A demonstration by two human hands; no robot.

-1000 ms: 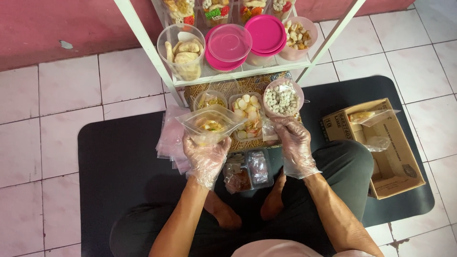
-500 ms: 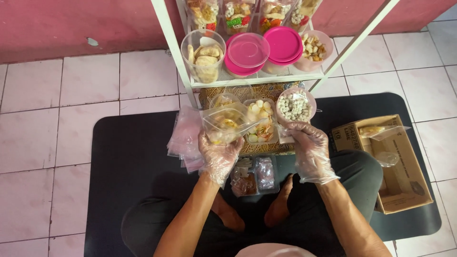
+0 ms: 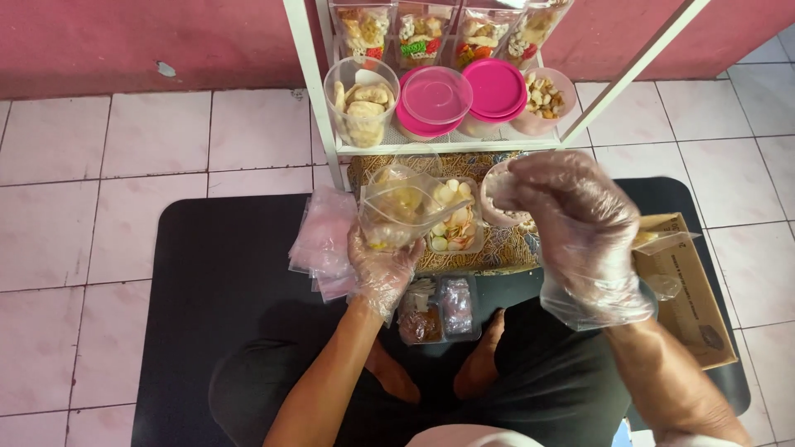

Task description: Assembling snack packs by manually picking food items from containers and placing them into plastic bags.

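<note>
Seen from the head camera, the gloved left hand [image 3: 383,269] has its fingers clamped on an open snack pouch [image 3: 406,211] above the mat [image 3: 224,281], while the right hand [image 3: 571,223], fingers curled over a tub [image 3: 502,199], could spill its contents.

Clear plastic bag [image 3: 403,209] of yellowish snacks, open-mouthed, tilted, held aloft above the patterned tray

Clear snack pouches [image 3: 439,31] atop white rack [image 3: 308,83]
</note>
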